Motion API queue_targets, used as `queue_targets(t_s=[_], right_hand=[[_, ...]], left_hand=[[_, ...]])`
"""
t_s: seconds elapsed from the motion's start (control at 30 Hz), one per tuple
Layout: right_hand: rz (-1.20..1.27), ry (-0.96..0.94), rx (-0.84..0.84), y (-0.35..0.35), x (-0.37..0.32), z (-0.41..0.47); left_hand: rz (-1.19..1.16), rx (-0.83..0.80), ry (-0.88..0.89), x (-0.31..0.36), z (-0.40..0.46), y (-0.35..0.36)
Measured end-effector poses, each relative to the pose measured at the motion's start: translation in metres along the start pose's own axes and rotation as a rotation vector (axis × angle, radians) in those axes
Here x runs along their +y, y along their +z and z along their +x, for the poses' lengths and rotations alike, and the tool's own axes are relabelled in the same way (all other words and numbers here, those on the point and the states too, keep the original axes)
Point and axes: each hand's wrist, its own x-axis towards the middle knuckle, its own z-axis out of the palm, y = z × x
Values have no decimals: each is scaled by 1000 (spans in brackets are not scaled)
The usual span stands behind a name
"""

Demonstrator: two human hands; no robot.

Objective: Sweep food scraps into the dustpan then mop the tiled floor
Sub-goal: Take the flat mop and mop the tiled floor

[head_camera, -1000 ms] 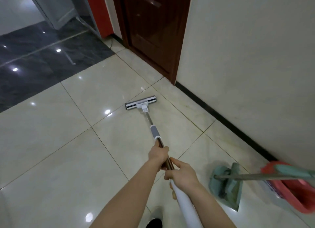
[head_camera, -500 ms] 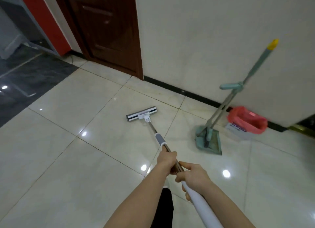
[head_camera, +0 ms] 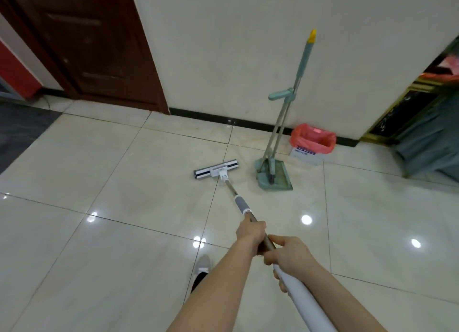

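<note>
Both hands grip the flat white-headed mop's (head_camera: 216, 171) handle: left hand (head_camera: 250, 232) forward on the brown section, right hand (head_camera: 288, 256) behind. Mop head lies flat on the glossy cream tiled floor (head_camera: 111, 182), just beside the green dustpan (head_camera: 274, 175) near the wall.

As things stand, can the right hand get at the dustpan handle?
Probably not without stepping closer. The right hand grips the mop pole with the left hand, and the dustpan handle stands beyond the mop head. Nothing blocks the way.

Bare forearms, no sleeves, light shoe (head_camera: 204, 263), dark trouser leg (head_camera: 198, 280)
</note>
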Motion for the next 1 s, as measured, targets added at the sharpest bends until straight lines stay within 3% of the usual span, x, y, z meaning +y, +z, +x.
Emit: queue_targets(t_s=[0.2, 0.73, 1.0], right_hand=[[72, 2, 19, 34, -63, 51], [268, 15, 101, 241, -310, 246], [252, -38, 71, 328, -325, 254]], left_hand=[[19, 31, 38, 49, 55, -50], [183, -37, 99, 214, 272, -302], [254, -86, 70, 196, 283, -383]])
